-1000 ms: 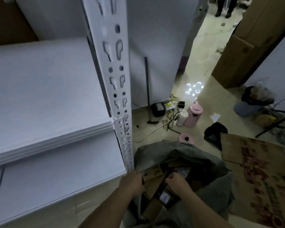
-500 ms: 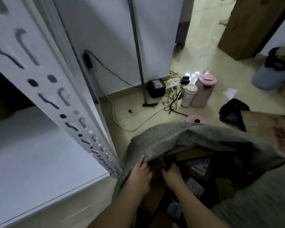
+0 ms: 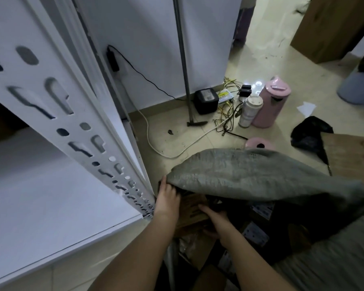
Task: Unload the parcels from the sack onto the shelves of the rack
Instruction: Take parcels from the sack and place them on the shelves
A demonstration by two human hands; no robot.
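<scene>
Pink flask (image 3: 271, 103) beside white cup (image 3: 249, 111) – cables (image 3: 227, 114), hammer (image 3: 184, 66) nearby

No writing can be read. The white labels (image 3: 262, 208) on the parcels in the sack (image 3: 250, 175) carry dark print too blurred to make out, and so does the yellow sticker (image 3: 224, 95) by the wall.

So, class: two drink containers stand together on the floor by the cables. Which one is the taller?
The pink jug with the spouted lid is taller; the white tumbler touching its left side is slimmer and shorter.
</scene>
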